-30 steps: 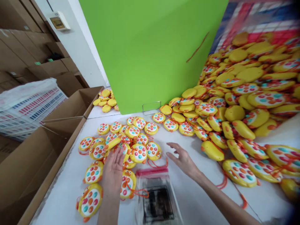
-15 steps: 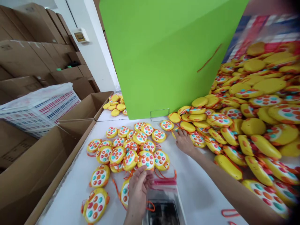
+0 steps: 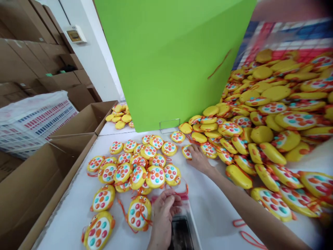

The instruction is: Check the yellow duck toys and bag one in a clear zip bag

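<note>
My right hand (image 3: 199,158) reaches to the edge of the pile, its fingers closed on a small yellow duck-shaped toy (image 3: 186,152) with coloured buttons on a white face. My left hand (image 3: 164,217) is over the top of a clear bag with a pink zip strip (image 3: 183,197). Its fingers are curled with the thumb against them; what they pinch, if anything, is hidden. Beneath the bag's clear film a dark rectangular thing (image 3: 181,233) shows. Several matching toys (image 3: 138,212) with orange cords lie face up to the left.
A large heap of yellow toys (image 3: 262,135) fills the right side. A green board (image 3: 169,62) stands upright behind, with a wire stand (image 3: 169,125) at its foot. Open cardboard boxes (image 3: 65,156) line the left edge. Orange cord loops (image 3: 249,239) lie at the front right.
My right hand has drawn a toy slightly away from the heap, and its buttoned face now shows. My left hand stays by the bag. The view has shifted to the right.
</note>
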### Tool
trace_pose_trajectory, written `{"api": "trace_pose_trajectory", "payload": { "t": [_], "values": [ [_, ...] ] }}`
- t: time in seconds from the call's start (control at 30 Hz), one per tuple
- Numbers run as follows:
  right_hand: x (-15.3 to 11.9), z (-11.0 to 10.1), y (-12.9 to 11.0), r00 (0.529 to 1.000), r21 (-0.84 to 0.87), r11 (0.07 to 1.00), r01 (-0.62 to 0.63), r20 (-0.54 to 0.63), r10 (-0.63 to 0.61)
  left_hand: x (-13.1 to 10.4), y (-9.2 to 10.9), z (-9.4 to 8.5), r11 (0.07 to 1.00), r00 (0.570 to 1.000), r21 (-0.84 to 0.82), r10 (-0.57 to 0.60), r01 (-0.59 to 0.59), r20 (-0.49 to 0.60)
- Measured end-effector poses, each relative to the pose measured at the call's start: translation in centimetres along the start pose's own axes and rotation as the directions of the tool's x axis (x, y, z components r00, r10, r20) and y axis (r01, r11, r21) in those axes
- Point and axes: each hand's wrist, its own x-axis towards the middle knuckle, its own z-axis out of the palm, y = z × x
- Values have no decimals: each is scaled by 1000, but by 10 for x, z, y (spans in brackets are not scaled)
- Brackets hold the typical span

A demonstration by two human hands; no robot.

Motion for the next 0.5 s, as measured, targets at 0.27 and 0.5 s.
{"api": "trace_pose_trajectory", "payload": {
  "t": [0.27,0.5],
  "values": [
    [-53,-17,-26,984,354,931,92,109,-139,-4,-11,0,1000,1000,1,-3,3,-21],
    [-116,-50,-73,956,667,719,192,37,-290,-3,-2,15,992,996,-120,37,-27,76]
  ]
}}
